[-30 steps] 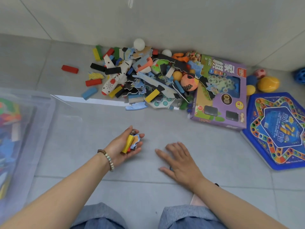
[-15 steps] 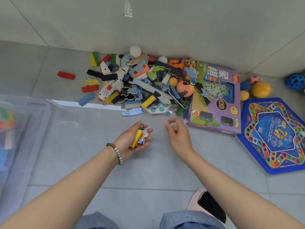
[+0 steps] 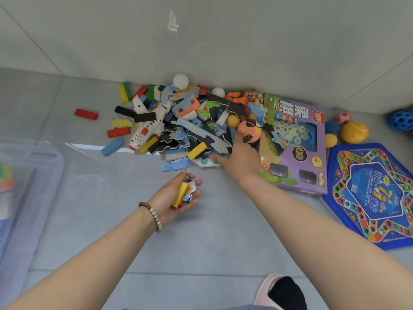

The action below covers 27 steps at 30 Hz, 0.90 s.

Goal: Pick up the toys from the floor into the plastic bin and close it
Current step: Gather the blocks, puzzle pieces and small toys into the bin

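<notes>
bin [image 3: 26,198] far L | toy pile [image 3: 178,126] ctr by wall [image 3: 223,41] — game box [image 3: 320,135] R

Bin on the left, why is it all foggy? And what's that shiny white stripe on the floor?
Head view: the bin is clear plastic, cut off at the frame's edge, so the toys inside look smeared; the stripe looks like light reflecting off something glossy; the left hand gripping a block is sharp.

The right hand [image 3: 242,158] has been lifted off the floor [image 3: 201,242] and moved forward to the toy pile [image 3: 192,130]. It is now laid on the pile's near edge, just beside the orange ball [image 3: 249,132].
</notes>
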Each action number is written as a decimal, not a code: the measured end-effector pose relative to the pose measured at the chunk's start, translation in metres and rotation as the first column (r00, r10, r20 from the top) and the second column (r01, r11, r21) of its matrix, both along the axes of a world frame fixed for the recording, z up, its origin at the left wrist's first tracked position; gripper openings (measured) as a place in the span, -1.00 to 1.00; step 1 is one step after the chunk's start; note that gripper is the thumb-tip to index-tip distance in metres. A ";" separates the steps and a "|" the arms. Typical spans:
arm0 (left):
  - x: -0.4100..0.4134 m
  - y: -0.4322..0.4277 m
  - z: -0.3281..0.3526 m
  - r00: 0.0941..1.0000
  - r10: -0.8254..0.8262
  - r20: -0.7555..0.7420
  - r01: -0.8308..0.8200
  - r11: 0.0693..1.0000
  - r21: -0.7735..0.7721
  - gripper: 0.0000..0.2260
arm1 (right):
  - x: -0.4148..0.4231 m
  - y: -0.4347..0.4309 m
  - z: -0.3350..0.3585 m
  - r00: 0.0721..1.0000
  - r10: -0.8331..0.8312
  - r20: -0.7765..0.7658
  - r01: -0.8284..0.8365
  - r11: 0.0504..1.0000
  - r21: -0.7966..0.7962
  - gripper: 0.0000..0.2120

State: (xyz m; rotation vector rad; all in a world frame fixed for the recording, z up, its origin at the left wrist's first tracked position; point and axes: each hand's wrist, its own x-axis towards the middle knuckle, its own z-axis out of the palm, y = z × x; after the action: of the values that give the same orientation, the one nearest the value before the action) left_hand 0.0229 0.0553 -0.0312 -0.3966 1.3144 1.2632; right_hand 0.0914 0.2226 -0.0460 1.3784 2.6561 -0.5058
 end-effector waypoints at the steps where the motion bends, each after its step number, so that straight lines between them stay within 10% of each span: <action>1: -0.002 -0.001 -0.001 1.000 0.008 0.002 -0.008 1.000 -0.002 -0.77 | -0.004 -0.001 0.000 1.000 0.000 0.012 0.000 1.000 0.016 -0.16; 15: -0.015 -0.003 -0.005 0.994 0.093 0.052 -0.091 0.995 -0.029 -0.78 | -0.011 0.023 0.018 0.964 0.238 0.122 -0.259 0.946 0.196 -0.64; 22: -0.018 0.000 0.002 0.995 0.097 0.022 -0.097 0.995 -0.036 -0.75 | -0.013 0.033 0.016 0.993 -0.060 -0.105 0.051 0.995 -0.084 -0.84; 27: -0.025 -0.003 0.031 0.997 0.057 -0.052 -0.058 0.998 -0.019 -0.76 | -0.011 0.028 0.067 0.841 -0.392 -0.372 0.139 0.823 -0.552 -0.70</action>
State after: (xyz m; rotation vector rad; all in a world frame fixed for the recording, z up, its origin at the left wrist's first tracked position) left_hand -0.0024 0.0522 0.0002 -0.4214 1.3695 1.3160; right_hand 0.0803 0.2506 0.0208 1.6102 2.3367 -1.6401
